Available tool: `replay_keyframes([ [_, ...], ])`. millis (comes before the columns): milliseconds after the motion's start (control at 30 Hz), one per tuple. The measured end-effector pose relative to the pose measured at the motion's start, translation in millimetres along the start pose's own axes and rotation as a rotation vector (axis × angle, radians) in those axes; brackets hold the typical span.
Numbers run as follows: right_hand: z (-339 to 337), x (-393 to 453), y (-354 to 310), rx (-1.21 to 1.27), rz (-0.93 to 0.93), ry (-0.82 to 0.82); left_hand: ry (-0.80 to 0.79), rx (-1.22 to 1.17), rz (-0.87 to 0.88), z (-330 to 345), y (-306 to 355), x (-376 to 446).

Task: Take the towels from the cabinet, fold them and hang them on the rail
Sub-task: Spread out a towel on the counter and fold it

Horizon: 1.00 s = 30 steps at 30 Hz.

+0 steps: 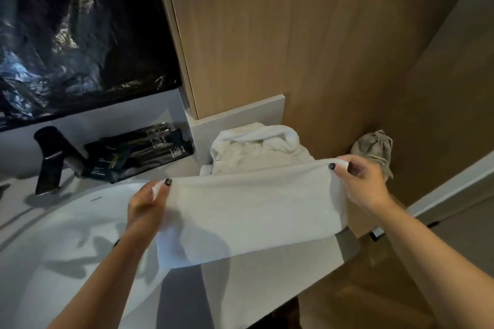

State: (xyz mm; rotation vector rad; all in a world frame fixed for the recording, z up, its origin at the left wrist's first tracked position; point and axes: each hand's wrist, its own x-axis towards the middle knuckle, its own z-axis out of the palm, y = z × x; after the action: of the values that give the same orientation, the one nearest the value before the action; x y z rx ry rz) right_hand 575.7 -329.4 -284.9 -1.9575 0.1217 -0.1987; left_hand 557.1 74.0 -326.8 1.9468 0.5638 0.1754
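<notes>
A white towel [248, 211] is stretched flat between both hands above the vanity counter [267, 275]. My left hand [145, 204] pinches its upper left corner, thumb on top. At the upper right corner, my right hand [361, 184] pinches the edge the same way. The towel's lower edge hangs down over the counter. Behind it, a second white towel [256, 147] lies crumpled in a heap on the counter against the wood wall. No rail or cabinet is visible.
A white basin [53, 235] with a dark faucet [50, 157] fills the left. Dark toiletry packets [139, 152] lie behind it under the mirror [80, 35]. A grey drawstring bag [374, 147] sits at the right, by the wood wall panel [320, 48].
</notes>
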Motion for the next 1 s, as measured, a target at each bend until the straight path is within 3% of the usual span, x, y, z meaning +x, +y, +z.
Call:
replay_keyframes([
  [167, 28.8, 41.4, 28.9, 0.151, 0.187, -0.027, -0.123, -0.075, -0.291, 37.7, -8.2, 32.2],
  [367, 39.7, 67.6, 57.9, 0.319, 0.444, -0.166, -0.289, 0.185, -0.098, 42.6, 4.8, 47.7],
  [533, 28.2, 78.3, 49.9, 0.471, 0.57, -0.318, -0.511, 0.192, -0.171, 34.4, 10.5, 60.0],
  [667, 16.2, 78.0, 42.8, 0.556, 0.606, -0.383, -0.57, 0.116, -0.159, 26.3, 10.9, 58.3],
  [867, 12.6, 61.9, 33.9, 0.573, 0.55, -0.251, -0.604, 0.136, -0.201, 29.2, 6.6, 53.5],
  [1000, 7.0, 46.4, 23.9, 0.587, 0.499, -0.145, -0.467, -0.02, -0.197, 18.5, 8.3, 39.5],
])
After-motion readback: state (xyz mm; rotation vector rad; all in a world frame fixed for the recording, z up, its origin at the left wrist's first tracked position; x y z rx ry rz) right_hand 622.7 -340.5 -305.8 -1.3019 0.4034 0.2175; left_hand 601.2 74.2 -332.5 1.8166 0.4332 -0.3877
